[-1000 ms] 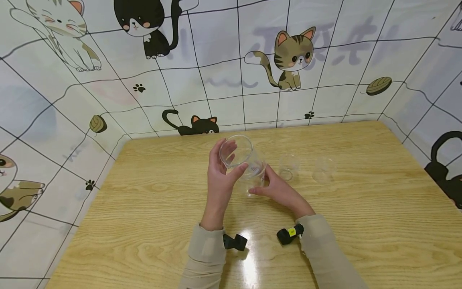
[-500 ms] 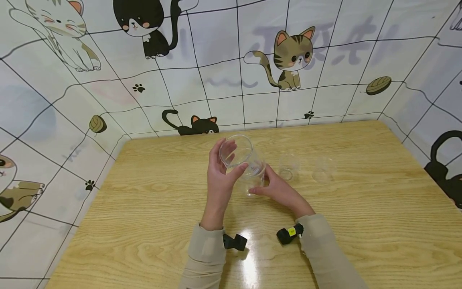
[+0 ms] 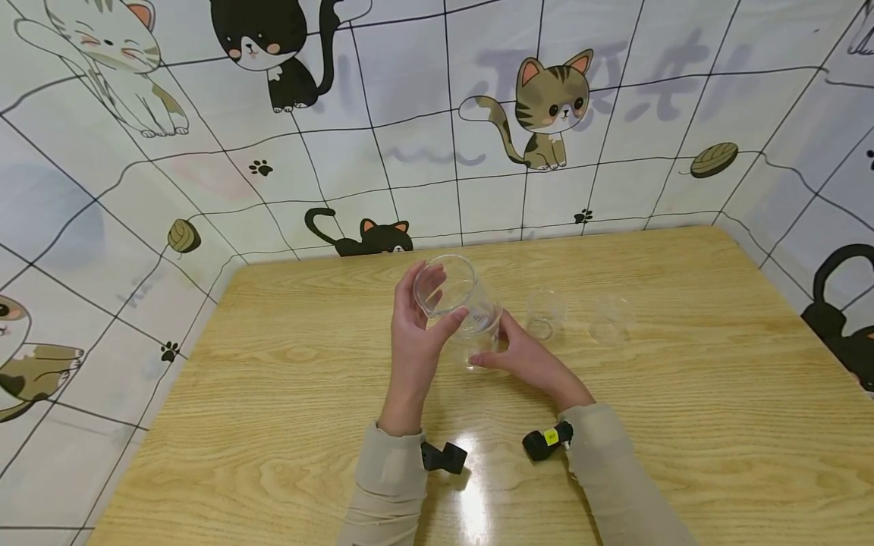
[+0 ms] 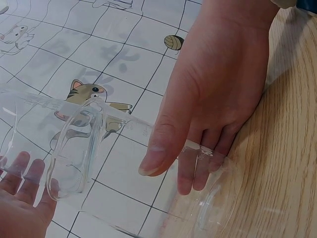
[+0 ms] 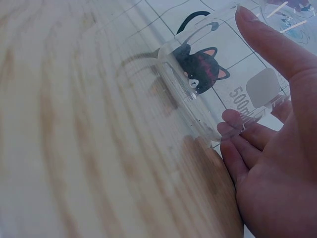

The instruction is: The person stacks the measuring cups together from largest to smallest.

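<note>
My left hand grips a clear glass beaker, thumb on the near side and fingers behind. This beaker leans, its mouth and spout toward the upper left. Its lower end overlaps a second clear beaker, low over the table, which my right hand holds between thumb and fingers. In the right wrist view, a "500ml" mark shows on the glass beside my right fingers. The left wrist view shows my left thumb lying along the see-through wall, with the other fingers visible beyond it.
Two more clear glass vessels stand to the right on the wooden table: one vessel near my right hand, another vessel farther right. A white cat-print backdrop rises at the table's back edge. Both wrists carry small black cameras.
</note>
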A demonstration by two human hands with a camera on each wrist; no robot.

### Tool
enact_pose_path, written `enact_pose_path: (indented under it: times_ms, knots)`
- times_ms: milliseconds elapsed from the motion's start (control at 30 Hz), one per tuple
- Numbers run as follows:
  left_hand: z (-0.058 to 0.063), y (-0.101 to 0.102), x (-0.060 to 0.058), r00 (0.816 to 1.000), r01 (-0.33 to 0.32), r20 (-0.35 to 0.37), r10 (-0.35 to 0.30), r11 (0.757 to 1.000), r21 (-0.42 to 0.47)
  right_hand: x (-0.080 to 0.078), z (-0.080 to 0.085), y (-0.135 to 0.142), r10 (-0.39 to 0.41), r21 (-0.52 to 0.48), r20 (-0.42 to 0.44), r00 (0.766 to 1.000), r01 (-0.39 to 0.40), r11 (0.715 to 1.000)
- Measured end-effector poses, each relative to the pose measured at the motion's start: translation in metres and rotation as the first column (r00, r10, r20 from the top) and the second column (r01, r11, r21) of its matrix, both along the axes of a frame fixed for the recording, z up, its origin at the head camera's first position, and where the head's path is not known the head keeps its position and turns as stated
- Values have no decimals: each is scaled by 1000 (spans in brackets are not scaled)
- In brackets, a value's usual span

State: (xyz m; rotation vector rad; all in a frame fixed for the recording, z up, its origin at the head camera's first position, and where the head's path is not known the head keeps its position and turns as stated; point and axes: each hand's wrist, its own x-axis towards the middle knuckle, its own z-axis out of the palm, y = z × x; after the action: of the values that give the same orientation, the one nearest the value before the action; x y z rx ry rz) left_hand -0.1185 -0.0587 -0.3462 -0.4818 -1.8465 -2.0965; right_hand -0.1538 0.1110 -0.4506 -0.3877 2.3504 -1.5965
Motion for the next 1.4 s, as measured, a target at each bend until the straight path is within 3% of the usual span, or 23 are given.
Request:
enact_pose_path:
  times_ms: [1400]
  knots:
    - [-2,0,0,1000,-13,15,13,1000,-1,1,1,0,-1,1,6,1000,1,1000]
